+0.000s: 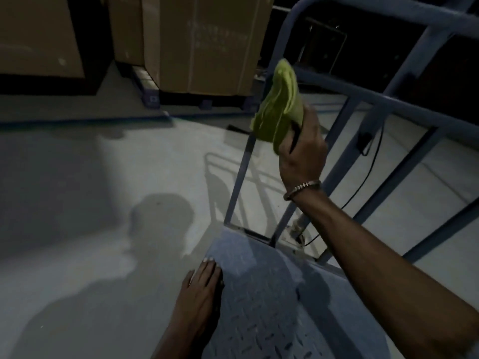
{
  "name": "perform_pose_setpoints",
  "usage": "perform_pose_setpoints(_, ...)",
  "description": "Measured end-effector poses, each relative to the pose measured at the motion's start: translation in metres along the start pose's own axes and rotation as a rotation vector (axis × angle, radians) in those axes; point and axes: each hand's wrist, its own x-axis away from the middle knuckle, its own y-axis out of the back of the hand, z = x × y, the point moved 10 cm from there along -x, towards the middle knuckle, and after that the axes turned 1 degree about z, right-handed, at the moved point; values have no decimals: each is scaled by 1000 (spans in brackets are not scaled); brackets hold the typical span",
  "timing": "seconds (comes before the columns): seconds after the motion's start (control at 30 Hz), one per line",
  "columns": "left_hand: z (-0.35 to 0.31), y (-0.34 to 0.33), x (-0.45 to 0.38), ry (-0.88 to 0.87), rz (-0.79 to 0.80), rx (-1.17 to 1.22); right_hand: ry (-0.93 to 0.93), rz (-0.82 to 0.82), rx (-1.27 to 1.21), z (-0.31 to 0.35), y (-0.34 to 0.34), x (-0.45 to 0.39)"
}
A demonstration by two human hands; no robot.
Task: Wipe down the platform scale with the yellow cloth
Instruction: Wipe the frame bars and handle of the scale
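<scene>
The platform scale has a blue-grey tread-plate deck (274, 301) at the bottom centre and a blue tubular rail frame (368, 97) rising at the right. My right hand (303, 154) grips the bunched yellow cloth (280, 104) and holds it against the left upright bar of the frame, near its upper bend. My left hand (202, 288) rests flat with straight fingers on the deck's left edge.
Large cardboard boxes (204, 42) stand on dark pallets at the back. A black cable (373, 161) hangs behind the rails down to the scale's base. Grey concrete floor (103, 177) spreads to the left, with my shadow on it.
</scene>
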Motion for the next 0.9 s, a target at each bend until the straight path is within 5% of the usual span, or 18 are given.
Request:
perform_pose_setpoints(0.07,0,2,-6,-6,-19,37,108,-57,-5,16,6,-21)
perform_pose_setpoints(0.2,4,1,-19,-62,-93,167,238,168,205,22,-50,-5)
perform_pose_setpoints(0.37,10,-8,-26,-170,-222,180,167,280,237,1,-78,23)
perform_pose_setpoints(0.5,8,20,-24,-68,-340,278,67,351,160,-2,-77,14)
perform_pose_setpoints(0.57,13,31,-31,45,-188,351,38,392,133,-1,-75,10)
perform_pose_setpoints(0.67,4,35,-52,42,412,105,9,443,120,1,-67,0)
perform_pose_setpoints(0.73,5,63,-59,59,613,-5,-15,509,135,3,-66,-4)
perform_pose_setpoints(0.9,-31,190,-106,-109,391,-340,20,689,234,19,-58,-19)
